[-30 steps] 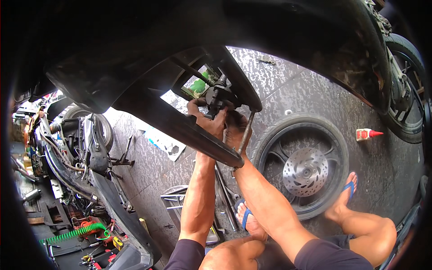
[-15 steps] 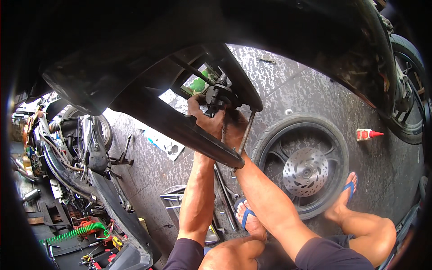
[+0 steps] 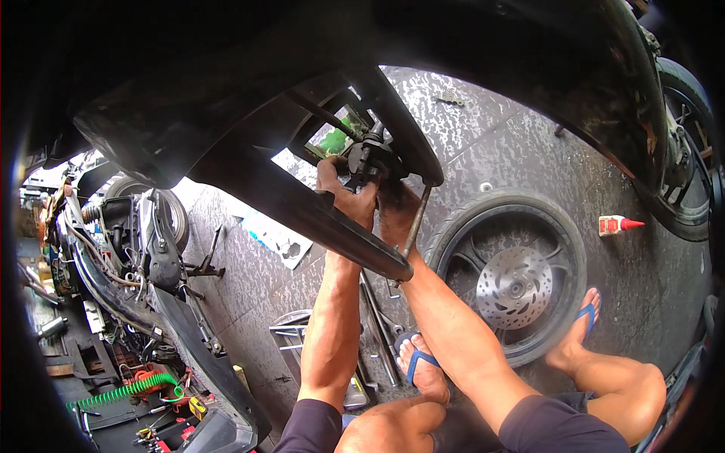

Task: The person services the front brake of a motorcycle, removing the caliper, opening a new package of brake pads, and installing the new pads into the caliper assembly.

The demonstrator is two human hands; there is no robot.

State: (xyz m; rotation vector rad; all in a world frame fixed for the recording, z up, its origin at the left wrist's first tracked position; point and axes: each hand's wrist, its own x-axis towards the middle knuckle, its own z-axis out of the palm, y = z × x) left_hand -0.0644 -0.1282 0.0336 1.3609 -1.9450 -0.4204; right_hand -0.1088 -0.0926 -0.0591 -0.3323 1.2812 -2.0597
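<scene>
A black brake caliper [image 3: 368,160] sits between the two dark fork legs of a motorbike. My left hand [image 3: 347,198] has its fingers and thumb curled round the caliper's near left side. On its lower right side my right hand [image 3: 396,210] grips it, with the fingers largely hidden in shadow and behind the part. The near fork leg [image 3: 332,226] crosses in front of both wrists. A thin axle rod [image 3: 418,220] spans the ends of the fork legs, close beside my right wrist.
A wheel with a brake disc [image 3: 515,289] lies flat on the floor at right, near my sandalled foot. Beyond it lies a red-capped bottle [image 3: 619,225]. Tools [image 3: 381,332] lie below my arms. A stripped motorbike [image 3: 151,249] and a green coiled hose [image 3: 128,389] are at left.
My right hand has shifted slightly at the caliper, and more of its back now shows beside the axle rod. Both hands remain on the caliper.
</scene>
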